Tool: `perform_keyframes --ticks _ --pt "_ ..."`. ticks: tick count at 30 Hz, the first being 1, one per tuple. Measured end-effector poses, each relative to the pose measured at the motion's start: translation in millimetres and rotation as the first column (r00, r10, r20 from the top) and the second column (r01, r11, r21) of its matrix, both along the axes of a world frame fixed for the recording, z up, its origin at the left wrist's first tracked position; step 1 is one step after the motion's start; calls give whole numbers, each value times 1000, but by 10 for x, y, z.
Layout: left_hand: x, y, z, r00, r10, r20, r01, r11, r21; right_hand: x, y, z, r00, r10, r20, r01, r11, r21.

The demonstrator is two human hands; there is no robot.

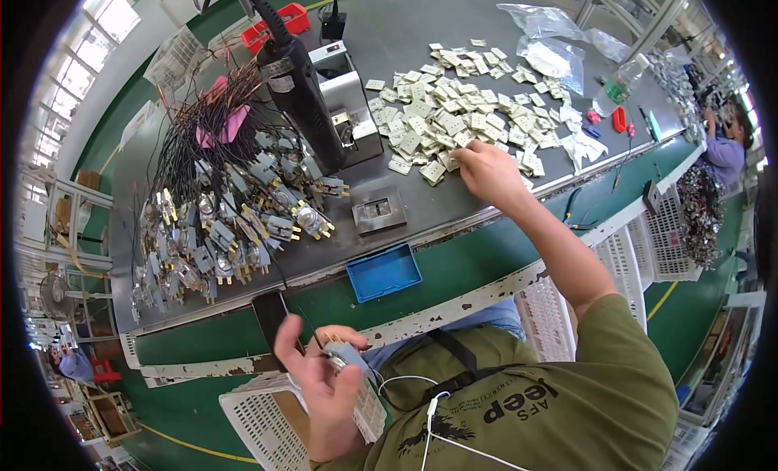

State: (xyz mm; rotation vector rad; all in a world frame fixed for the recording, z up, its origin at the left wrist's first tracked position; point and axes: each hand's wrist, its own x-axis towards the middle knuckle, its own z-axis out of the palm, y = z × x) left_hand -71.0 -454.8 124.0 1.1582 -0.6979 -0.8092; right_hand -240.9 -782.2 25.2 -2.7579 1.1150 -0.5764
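My left hand, low and close to my body, is closed around a grey plug assembly with brass pins and a dark wire. Its index finger is raised while the thumb lies along the assembly. My right hand reaches forward to the near edge of a heap of cream plastic plates with small holes. The fingertips are pinched together among the plates, and whatever they grip is hidden. Between the hands, a metal block fixture with a slotted recess lies on the grey bench.
Many wired plug assemblies are heaped at the left. A black overhead device stands before a small machine. A blue tray sits at the near edge. Plastic bags, a bottle and pliers are rightward.
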Motion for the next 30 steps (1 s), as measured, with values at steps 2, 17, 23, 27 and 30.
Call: perform_keyframes --ticks 2,17,23,27,30 --pt "88 -63 -29 1000 16 -21 -17 1000 -23 -44 -7 25 999 -20 43 18 999 42" --pt "-5 -468 -413 1000 -14 -4 13 978 -208 506 1315 876 633 509 583 -544 828 -133" --pt "71 -397 -450 996 25 84 -17 994 -104 462 1397 879 625 512 589 -689 717 109" --pt "78 -384 -439 997 27 71 -19 994 -107 489 1329 916 597 604 528 -751 651 106" --pt "94 -400 -398 996 5 87 9 988 -157 454 1338 944 630 468 620 -738 609 291"
